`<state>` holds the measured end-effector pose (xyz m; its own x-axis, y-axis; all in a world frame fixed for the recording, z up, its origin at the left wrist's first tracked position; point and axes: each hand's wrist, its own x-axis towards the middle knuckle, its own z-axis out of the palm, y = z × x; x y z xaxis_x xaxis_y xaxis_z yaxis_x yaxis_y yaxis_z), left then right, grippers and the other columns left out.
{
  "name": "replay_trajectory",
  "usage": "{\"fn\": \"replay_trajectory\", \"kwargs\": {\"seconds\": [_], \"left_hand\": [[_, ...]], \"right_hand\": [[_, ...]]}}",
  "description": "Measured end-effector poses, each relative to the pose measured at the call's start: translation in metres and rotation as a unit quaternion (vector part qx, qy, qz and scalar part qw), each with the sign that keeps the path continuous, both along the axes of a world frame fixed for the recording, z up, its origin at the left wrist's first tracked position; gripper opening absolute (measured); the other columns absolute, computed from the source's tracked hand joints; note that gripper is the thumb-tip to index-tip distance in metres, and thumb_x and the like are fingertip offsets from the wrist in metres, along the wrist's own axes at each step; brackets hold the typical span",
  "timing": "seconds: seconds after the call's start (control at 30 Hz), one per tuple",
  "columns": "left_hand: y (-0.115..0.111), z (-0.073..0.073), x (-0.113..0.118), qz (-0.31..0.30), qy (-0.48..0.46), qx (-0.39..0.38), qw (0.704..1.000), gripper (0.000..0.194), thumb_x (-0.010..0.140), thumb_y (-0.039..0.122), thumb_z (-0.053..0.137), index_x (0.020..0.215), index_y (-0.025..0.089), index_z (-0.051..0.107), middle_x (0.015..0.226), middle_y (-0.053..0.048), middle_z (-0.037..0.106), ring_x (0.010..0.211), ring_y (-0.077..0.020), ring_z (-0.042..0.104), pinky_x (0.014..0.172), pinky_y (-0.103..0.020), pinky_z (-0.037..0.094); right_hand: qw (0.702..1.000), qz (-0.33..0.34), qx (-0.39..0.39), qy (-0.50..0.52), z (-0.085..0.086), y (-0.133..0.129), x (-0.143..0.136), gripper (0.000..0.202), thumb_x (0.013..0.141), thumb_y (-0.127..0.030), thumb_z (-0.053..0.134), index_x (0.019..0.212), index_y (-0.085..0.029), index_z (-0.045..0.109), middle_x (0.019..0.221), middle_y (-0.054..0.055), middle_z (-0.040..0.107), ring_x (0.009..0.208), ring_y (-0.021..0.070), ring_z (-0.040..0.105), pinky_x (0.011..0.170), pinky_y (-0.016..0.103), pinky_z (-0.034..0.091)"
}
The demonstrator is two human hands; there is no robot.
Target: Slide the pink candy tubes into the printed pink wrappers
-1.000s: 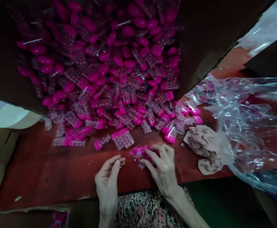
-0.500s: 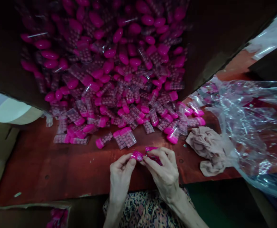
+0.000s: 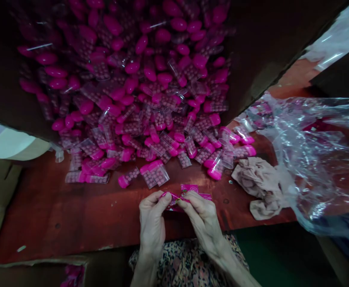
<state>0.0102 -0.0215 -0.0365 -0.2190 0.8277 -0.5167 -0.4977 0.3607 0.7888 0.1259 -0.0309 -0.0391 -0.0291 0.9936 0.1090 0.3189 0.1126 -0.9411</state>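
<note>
Between my hands is a small pink printed piece [image 3: 172, 202], pinched from both sides. My left hand [image 3: 153, 215] holds its left end between thumb and fingers. The fingertips of my right hand [image 3: 200, 211] close on its right part, partly covering it. Other pink printed pieces [image 3: 190, 187] lie on the red table just beyond my right fingers. Farther up, a large pile of clear containers with pink caps and small pink balls [image 3: 159, 119] spills out of a dark box. Two such containers [image 3: 157, 173] lie near my hands.
A crumpled beige cloth [image 3: 259, 185] lies to the right, beside a clear plastic bag [image 3: 320, 167]. At the left stands a pale round container [image 3: 16, 144]. The dark box wall [image 3: 264, 52] rises behind the red table [image 3: 87, 215]. An open carton [image 3: 37, 274] sits at bottom left.
The pink piece between my hands has turned and now sits lower behind my fingertips. My right fingers have shifted, showing more of the pink pieces beyond them. The view has moved slightly.
</note>
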Motion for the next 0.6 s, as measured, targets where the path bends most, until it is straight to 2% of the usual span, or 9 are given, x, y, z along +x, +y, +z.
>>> {"fn": "replay_trajectory", "kwargs": {"seconds": [0.13,0.27,0.33,0.4,0.47,0.6], "left_hand": [[0.0,-0.003,-0.008,-0.053,0.049,0.019,0.997,0.008,0.063,0.025,0.075,0.066,0.017,0.073,0.059,0.0,0.067,0.056,-0.0082,0.054,0.059,-0.018,0.044],[-0.003,-0.008,-0.012,-0.101,0.097,0.047,0.989,0.014,0.074,0.03,0.067,0.072,0.017,0.073,0.061,0.0,0.066,0.057,-0.0087,0.052,0.054,-0.018,0.041],[-0.005,-0.012,-0.012,-0.098,0.108,0.046,0.988,0.017,0.074,0.032,0.067,0.067,0.017,0.072,0.057,0.002,0.063,0.054,-0.0077,0.049,0.052,-0.018,0.039],[-0.006,-0.016,-0.012,-0.077,0.124,0.038,0.989,0.02,0.072,0.033,0.068,0.06,0.017,0.069,0.051,0.004,0.058,0.05,-0.0065,0.044,0.049,-0.017,0.037],[-0.006,-0.018,-0.013,-0.055,0.138,0.031,0.988,0.024,0.071,0.034,0.069,0.056,0.016,0.067,0.048,0.004,0.055,0.047,-0.0058,0.04,0.046,-0.017,0.035],[-0.007,-0.014,-0.013,-0.058,0.119,0.051,0.99,0.022,0.071,0.036,0.069,0.063,0.015,0.069,0.054,0.002,0.061,0.05,-0.0068,0.046,0.047,-0.017,0.038]], "right_hand": [[1.0,-0.003,0.01,-0.03,0.0,0.004,0.001,0.027,0.089,-0.025,0.05,0.065,-0.018,0.06,0.06,0.0,0.055,0.057,0.0133,0.052,0.054,0.024,0.04],[0.999,-0.04,-0.002,-0.022,-0.002,0.006,0.001,0.008,0.083,-0.02,0.059,0.084,-0.018,0.067,0.074,0.002,0.066,0.066,0.0151,0.061,0.061,0.023,0.046],[0.998,-0.064,-0.004,0.0,-0.002,0.007,0.0,0.01,0.079,-0.019,0.063,0.087,-0.018,0.068,0.076,0.002,0.068,0.068,0.0155,0.063,0.063,0.023,0.048],[0.997,-0.077,-0.016,0.024,0.0,0.007,-0.001,0.004,0.077,-0.019,0.065,0.079,-0.017,0.068,0.07,0.001,0.068,0.063,0.0143,0.063,0.059,0.021,0.048],[0.996,-0.077,-0.034,0.042,0.001,0.007,-0.002,0.009,0.077,-0.02,0.065,0.069,-0.017,0.066,0.06,-0.001,0.066,0.054,0.0122,0.06,0.052,0.019,0.046],[0.994,-0.09,-0.047,0.032,0.001,0.007,-0.003,0.014,0.08,-0.023,0.062,0.067,-0.017,0.065,0.057,-0.002,0.063,0.05,0.0111,0.057,0.048,0.019,0.043]]}}
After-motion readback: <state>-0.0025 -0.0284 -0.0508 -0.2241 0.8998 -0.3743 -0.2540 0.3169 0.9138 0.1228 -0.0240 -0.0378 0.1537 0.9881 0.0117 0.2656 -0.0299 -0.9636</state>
